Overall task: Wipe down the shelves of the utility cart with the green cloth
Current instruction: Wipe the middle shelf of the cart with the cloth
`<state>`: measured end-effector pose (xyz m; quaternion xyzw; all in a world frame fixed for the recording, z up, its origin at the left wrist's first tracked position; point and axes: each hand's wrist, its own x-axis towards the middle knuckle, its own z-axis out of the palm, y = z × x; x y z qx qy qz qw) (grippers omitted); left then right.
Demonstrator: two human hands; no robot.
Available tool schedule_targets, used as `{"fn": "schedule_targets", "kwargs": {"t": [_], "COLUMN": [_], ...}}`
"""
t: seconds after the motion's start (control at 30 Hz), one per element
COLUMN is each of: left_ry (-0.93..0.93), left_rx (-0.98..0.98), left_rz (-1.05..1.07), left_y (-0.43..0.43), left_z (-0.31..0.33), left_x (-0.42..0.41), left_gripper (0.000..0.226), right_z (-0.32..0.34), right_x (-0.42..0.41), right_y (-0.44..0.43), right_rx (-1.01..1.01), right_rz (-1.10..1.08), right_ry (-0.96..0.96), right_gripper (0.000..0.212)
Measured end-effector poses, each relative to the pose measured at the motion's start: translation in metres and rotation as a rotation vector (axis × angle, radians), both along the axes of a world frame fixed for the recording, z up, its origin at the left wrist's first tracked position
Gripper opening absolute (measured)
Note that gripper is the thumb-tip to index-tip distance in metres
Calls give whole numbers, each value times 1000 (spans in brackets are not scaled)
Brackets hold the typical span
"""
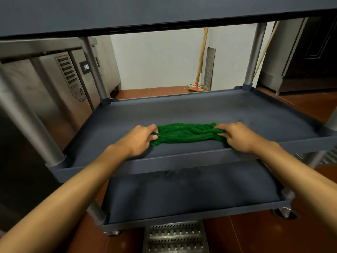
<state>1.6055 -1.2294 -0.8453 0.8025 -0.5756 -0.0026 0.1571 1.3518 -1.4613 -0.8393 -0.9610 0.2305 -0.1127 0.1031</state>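
Metal floor grate [176, 236] nearest, below both hands. Bottom shelf [191, 194] under grip, dark smudges on its surface. Left hand [140, 138] has fingers curled round left end of green cloth [184, 133]; right hand [237, 136] pinches right end. Cloth bunched lengthwise, stretched between hands, lying on middle shelf [182, 110] near front lip. Top shelf [145, 10] above grip. Steel cabinet [54, 79] far left of left hand. Broom [196, 86] against wall, well beyond cloth.
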Motion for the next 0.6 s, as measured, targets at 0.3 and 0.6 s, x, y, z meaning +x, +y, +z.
{"fn": "schedule_targets", "kwargs": {"t": [0.3,0.6], "left_ry": [-37,18], "left_rx": [38,57], "left_rz": [-3,-31], "left_y": [22,41], "left_z": [11,29], "left_x": [-18,-26], "left_gripper": [18,12], "right_z": [12,22], "right_x": [-18,-24], "right_y": [17,24], "right_rx": [38,71], "right_rz": [47,78], "right_ry": [25,43], "right_gripper": [33,24]}}
